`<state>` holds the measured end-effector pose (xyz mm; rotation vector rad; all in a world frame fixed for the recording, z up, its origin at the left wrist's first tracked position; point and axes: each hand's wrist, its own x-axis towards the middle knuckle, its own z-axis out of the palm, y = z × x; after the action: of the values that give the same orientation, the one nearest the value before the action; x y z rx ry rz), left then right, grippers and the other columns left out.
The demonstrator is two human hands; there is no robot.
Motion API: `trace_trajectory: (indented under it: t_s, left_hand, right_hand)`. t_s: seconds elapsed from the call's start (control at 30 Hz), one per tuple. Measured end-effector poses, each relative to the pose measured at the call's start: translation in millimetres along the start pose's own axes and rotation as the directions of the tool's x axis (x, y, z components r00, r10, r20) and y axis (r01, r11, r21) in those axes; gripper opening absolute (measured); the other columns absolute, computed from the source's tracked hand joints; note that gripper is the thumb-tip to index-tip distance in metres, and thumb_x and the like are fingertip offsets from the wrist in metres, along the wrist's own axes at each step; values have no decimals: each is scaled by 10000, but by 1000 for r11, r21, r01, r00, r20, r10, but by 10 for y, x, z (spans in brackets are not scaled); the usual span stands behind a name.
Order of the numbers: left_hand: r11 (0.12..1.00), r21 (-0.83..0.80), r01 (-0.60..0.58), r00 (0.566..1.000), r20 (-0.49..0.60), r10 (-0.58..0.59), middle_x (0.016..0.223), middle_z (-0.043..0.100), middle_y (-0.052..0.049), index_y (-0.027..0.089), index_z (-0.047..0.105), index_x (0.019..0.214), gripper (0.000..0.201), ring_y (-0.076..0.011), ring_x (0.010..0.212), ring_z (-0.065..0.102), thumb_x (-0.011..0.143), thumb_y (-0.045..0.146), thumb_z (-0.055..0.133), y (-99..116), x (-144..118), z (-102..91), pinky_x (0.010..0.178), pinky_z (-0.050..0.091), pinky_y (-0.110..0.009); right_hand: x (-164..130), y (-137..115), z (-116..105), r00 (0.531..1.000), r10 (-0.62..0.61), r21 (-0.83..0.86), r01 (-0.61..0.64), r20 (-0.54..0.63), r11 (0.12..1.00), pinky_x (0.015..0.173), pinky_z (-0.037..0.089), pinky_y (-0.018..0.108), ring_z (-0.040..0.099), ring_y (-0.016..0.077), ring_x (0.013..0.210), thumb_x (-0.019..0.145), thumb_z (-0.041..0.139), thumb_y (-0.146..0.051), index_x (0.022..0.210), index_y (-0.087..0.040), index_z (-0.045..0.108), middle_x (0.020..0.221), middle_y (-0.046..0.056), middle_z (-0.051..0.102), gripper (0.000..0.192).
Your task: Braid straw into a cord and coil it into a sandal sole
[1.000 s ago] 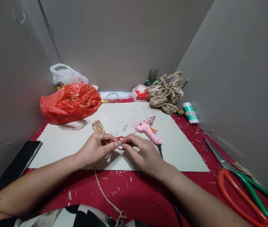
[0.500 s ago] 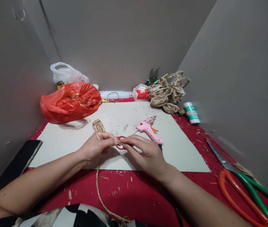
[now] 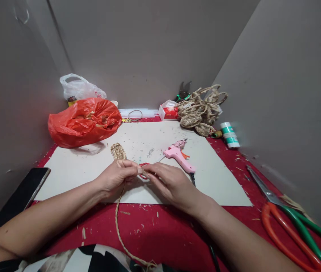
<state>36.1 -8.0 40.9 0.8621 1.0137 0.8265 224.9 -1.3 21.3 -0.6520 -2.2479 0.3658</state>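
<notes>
— Pinching a braided straw cord [image 3: 117, 223] between fingertips, the left hand [image 3: 117, 176] and the right hand [image 3: 168, 183] meet over the near edge of a pale board [image 3: 219, 181] on a red-covered table [image 3: 163, 230]. What does each hand hold?

— Both are closed narrow on the cord's upper end, fingertips touching one another at the middle of the scene. A small red loop [image 3: 143, 166] shows just behind the fingertips; whether they grip it cannot be told. From the left hand the cord drops toward the near edge of the table and ends at the person's patterned clothing.

— And around the hands?

— Just beyond the left hand lies a small coiled straw oval [image 3: 117, 151]. A pink glue gun [image 3: 179, 155] rests on the board just beyond the right hand. At far left sit an orange plastic bag [image 3: 83, 121] and, behind it, a white plastic bag [image 3: 79, 87]. At far right a heap of straw braids [image 3: 200, 109] lies beside a green-and-white roll [image 3: 229, 135]. A dark phone [image 3: 21, 196] lies at the near left, and large scissors [image 3: 287, 219] with orange and green handles lie at the near right, well apart from both hands
</notes>
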Motion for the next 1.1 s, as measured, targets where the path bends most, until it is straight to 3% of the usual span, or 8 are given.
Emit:
trace_trajectory:
  t_s: [0.1, 0.27, 0.47, 0.63, 0.83, 0.93, 1.03, 1.1]
  left_hand:
    - [1000, 19, 1, 1000, -9, -1, 469, 493, 38, 124, 688, 618, 74, -36, 461, 301, 619, 189, 724, -42, 13, -9, 500, 171, -229]
    - [1000, 22, -15, 1000, 26, 14, 498, 528, 19, 125, 693, 607, 28, -56, 492, 348, 616, 143, 675, -78, 28, -35, 535, 220, -240]
    - [999, 38, -4, 1000, 26, 3, 531, 578, 4, 134, 722, 624, 48, -66, 526, 405, 613, 180, 720, -75, 25, -25, 567, 262, -238]
    - [1000, 9, 18, 997, 78, -18, 538, 577, 9, 147, 734, 651, 112, -71, 529, 424, 640, 256, 760, -42, -3, -10, 572, 284, -239]
    - [1000, 12, 20, 999, 43, -21, 547, 580, 9, 142, 710, 618, 122, -79, 547, 441, 599, 241, 779, -7, -28, 12, 592, 304, -244]
    - [1000, 15, -17, 1000, 6, 17, 569, 606, -2, 139, 703, 608, 98, -79, 553, 440, 602, 223, 754, 6, -21, 22, 597, 309, -244]
    - [999, 15, -37, 999, 7, 37, 565, 613, -6, 138, 700, 613, 88, -77, 552, 433, 616, 218, 736, 19, -7, 15, 589, 305, -236]
    - [999, 15, -45, 999, 10, 45, 567, 612, -9, 132, 693, 618, 103, -69, 537, 418, 629, 227, 731, 27, -3, 4, 562, 290, -227]
  right_hand:
    - [6, -9, -27, 998, 4, -32, -2, 57, 999, 704, 514, 317, 645, 173, 803, 943, 455, -180, 1047, -172, 582, 898, 82, 689, 164]
    - [-2, -29, -74, 994, 23, -2, -23, 105, 1000, 815, 500, 318, 628, 169, 976, 945, 450, -176, 1253, -183, 478, 1130, 111, 652, 309]
    - [-29, -6, -91, 983, 7, -109, 14, 186, 994, 639, 438, 282, 566, 166, 714, 930, 411, -154, 932, -164, 573, 781, 64, 615, 162]
    - [-20, -47, -103, 980, 43, -120, -20, 195, 993, 611, 411, 261, 526, 150, 675, 905, 394, -115, 868, -171, 528, 752, 38, 567, 150]
    - [2, -54, -95, 984, 86, -6, -86, 155, 996, 632, 445, 255, 567, 138, 695, 953, 389, -177, 895, -176, 539, 777, 39, 602, 160]
    - [-5, -27, -88, 992, 119, 25, -120, 40, 992, 675, 473, 254, 602, 126, 724, 958, 397, -161, 1002, -181, 546, 836, 41, 647, 157]
    - [-15, -10, -75, 993, 63, -28, -66, -103, 997, 717, 496, 270, 626, 134, 755, 933, 467, -157, 1143, -179, 511, 899, 54, 673, 216]
    - [-18, -12, -59, 992, 0, -64, -8, -127, 998, 710, 502, 273, 631, 141, 760, 908, 521, -157, 1164, -178, 504, 898, 55, 676, 258]
